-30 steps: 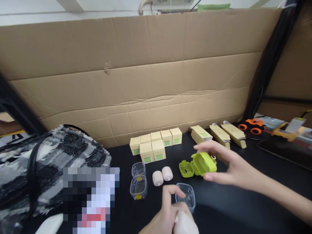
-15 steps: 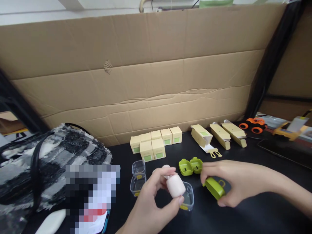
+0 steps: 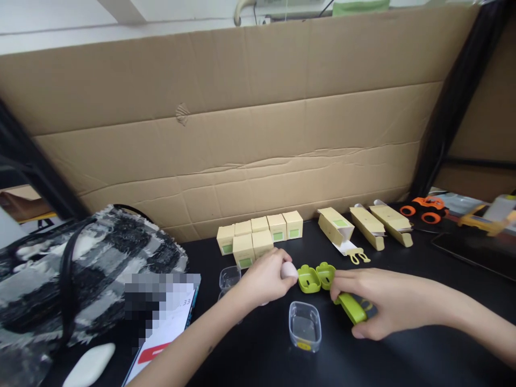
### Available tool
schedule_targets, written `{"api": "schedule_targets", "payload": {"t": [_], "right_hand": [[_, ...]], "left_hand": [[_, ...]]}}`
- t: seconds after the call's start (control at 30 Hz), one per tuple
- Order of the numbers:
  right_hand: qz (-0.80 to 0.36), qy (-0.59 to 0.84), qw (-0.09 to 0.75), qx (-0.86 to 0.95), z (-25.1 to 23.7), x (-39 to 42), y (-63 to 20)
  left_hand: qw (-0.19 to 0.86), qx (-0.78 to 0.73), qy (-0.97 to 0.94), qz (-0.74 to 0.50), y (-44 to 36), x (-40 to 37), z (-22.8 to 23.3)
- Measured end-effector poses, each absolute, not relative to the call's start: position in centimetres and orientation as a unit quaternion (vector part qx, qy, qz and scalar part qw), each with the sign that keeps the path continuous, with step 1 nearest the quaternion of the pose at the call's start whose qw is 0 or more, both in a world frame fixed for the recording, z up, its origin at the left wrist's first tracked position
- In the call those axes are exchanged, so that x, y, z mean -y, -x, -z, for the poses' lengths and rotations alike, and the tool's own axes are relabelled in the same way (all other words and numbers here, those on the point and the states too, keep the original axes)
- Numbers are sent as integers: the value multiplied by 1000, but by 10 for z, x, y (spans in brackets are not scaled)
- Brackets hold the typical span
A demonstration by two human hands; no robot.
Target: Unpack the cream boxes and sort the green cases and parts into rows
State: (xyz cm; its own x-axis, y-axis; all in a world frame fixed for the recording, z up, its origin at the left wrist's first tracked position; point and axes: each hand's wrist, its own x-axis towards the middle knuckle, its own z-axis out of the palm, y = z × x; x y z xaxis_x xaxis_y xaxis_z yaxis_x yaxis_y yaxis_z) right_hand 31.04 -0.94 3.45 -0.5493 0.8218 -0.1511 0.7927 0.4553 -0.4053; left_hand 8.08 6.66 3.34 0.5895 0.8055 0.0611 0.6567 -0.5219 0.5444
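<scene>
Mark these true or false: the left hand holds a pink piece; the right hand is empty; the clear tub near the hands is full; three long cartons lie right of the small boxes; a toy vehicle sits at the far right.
1. The left hand holds a pink piece. True.
2. The right hand is empty. False: it grips a green case.
3. The clear tub is full. False: it looks empty.
4. Three long cartons lie right of the small boxes. True.
5. An orange toy vehicle sits at the far right. True.
</scene>
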Motion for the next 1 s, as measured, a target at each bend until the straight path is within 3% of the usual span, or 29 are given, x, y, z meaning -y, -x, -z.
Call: {"api": "schedule_targets", "payload": {"t": [0.5, 0.67, 0.77, 0.87, 0.93, 1.0], "right_hand": [[-195, 456, 56, 867, -34, 11, -311], [-190, 447, 81, 870, -42, 12, -313], [-187, 419, 168, 872, -49, 13, -311], [-164, 376, 310, 858, -48, 19, -300], [-142, 343, 374, 850, -44, 28, -289], [-133, 323, 388, 853, -41, 37, -279]], "left_hand": [[189, -380, -904, -43, -79, -64, -44], [219, -382, -891, -113, -72, -60, -45], [225, -405, -859, -218, -72, -44, -50], [340, -412, -806, -254, -74, -18, -46], [537, -355, -721, -256, -75, -2, -38], [658, -289, -628, -300, -76, 9, -27]]}}
